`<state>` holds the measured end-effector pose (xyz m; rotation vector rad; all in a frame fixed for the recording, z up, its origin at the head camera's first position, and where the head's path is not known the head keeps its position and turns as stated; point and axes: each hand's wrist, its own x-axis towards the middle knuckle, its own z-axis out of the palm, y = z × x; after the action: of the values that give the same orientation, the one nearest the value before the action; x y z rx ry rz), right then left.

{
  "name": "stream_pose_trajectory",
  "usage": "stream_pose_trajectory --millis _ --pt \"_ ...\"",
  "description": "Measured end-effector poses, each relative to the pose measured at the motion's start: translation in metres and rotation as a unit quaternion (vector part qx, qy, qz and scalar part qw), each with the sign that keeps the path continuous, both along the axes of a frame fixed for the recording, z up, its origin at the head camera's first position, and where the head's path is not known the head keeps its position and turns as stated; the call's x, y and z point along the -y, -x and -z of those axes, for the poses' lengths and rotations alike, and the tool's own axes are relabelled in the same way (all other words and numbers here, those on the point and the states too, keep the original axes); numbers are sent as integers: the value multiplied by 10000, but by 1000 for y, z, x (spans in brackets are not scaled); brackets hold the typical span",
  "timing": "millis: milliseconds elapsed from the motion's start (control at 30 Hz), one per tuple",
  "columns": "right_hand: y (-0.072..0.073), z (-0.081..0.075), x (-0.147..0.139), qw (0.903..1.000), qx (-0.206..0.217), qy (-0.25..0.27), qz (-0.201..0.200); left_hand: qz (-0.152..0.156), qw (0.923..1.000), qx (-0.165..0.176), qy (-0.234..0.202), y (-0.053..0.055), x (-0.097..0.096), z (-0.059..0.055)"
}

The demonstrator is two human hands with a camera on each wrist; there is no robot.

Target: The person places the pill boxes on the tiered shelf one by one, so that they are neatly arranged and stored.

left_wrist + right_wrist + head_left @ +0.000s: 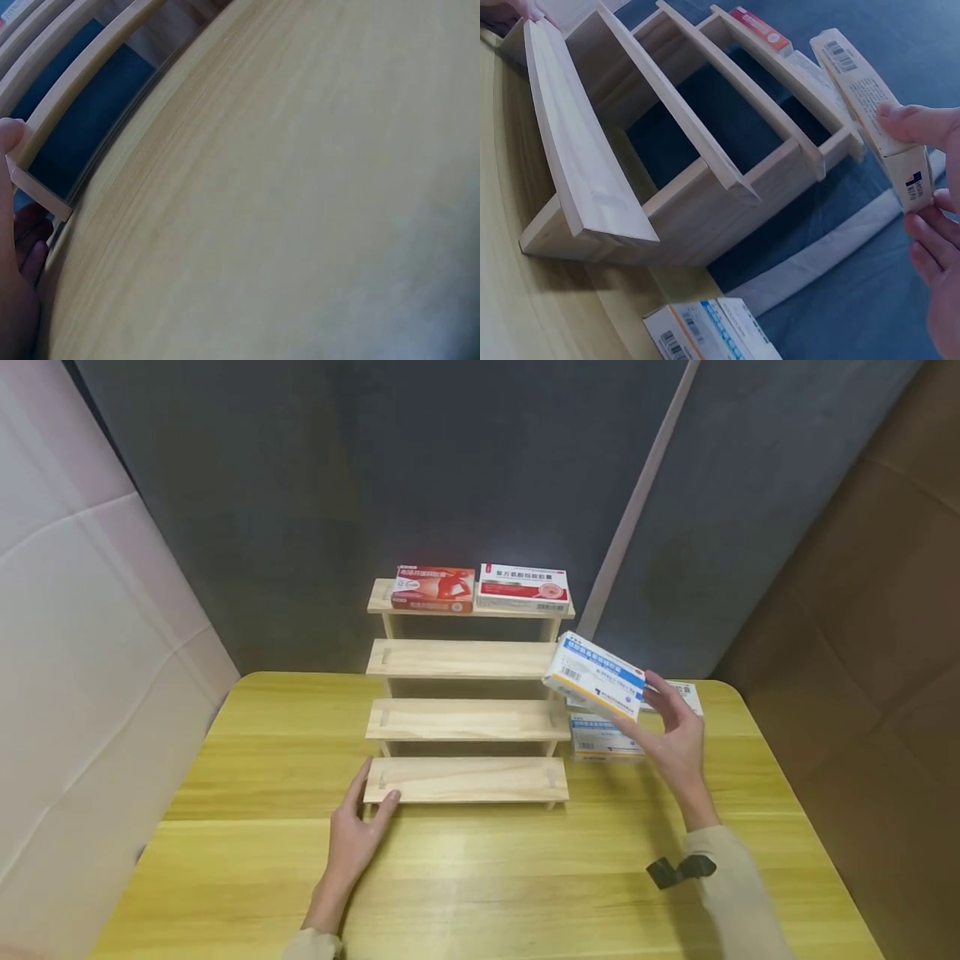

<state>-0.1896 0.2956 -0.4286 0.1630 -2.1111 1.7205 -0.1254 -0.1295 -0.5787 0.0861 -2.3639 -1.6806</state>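
Observation:
My right hand (675, 743) grips a white and blue medicine box (596, 675) by its right end, thumb on one side and fingers on the other. The box is held up in the air, tilted, beside the right end of a wooden stepped rack (467, 779). In the right wrist view the same medicine box (866, 112) shows its barcode side. My left hand (352, 835) holds the left end of the rack's lowest step, thumb on top. A red medicine box (433, 588) and a white and red medicine box (522, 587) lie side by side on the top step.
Right of the rack, another white and blue box (600, 742) sits on the wooden table (465, 877), with a white box (686, 695) partly hidden behind my right hand. A dark cloth wall (360, 468) stands behind; brown (862, 610) and white (97, 635) panels flank the table.

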Motion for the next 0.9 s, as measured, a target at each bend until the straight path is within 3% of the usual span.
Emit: stream_pose_trajectory --millis 533,900 --pt "13 -8 28 9924 180 -1096 -539 -10 10000 29 -22 1 0 0" --pt "25 -13 49 9864 191 -1436 -780 -11 10000 46 -29 0 -1 -2"
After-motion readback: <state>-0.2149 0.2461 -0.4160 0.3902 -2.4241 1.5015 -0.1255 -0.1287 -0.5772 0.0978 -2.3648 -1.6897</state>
